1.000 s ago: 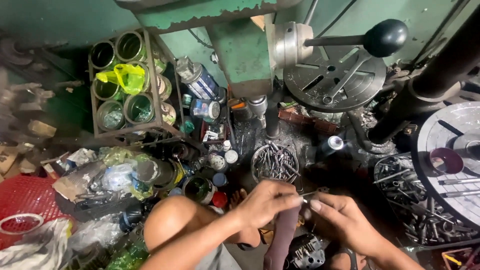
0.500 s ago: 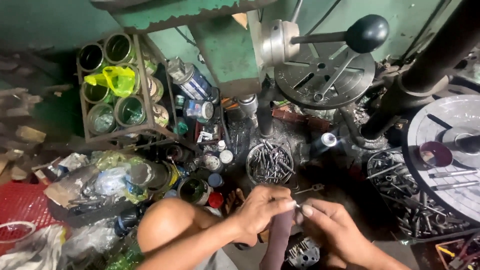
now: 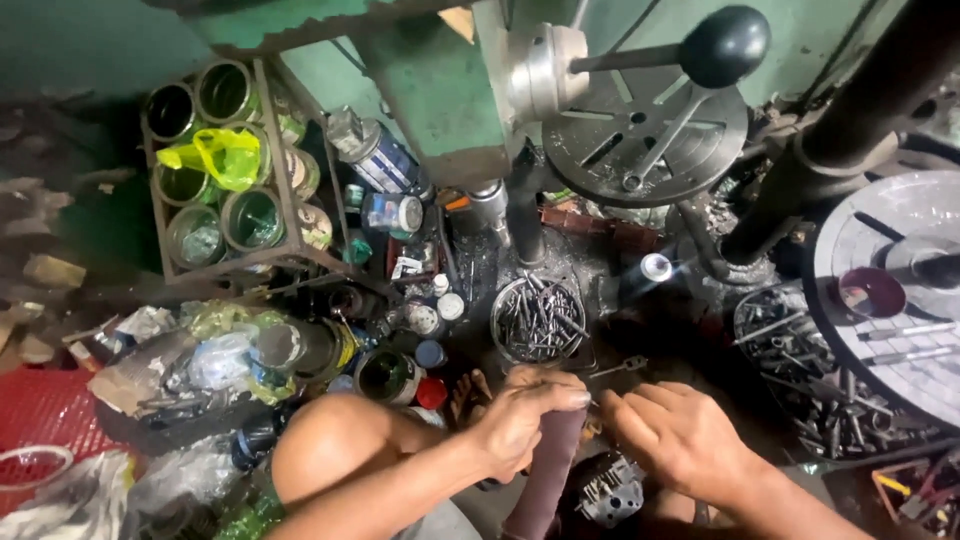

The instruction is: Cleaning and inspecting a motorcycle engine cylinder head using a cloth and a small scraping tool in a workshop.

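Cluttered workshop floor lies under a green drill press (image 3: pixel 440 90). Both hands meet low in the middle. The left hand (image 3: pixel 525 420) has its fingers closed on a thin metal rod (image 3: pixel 615 368), which points up and right. The right hand (image 3: pixel 680 435) is just beside it with fingers curled; what they grip I cannot tell. A round tin of bits (image 3: pixel 538 320) stands near above them.
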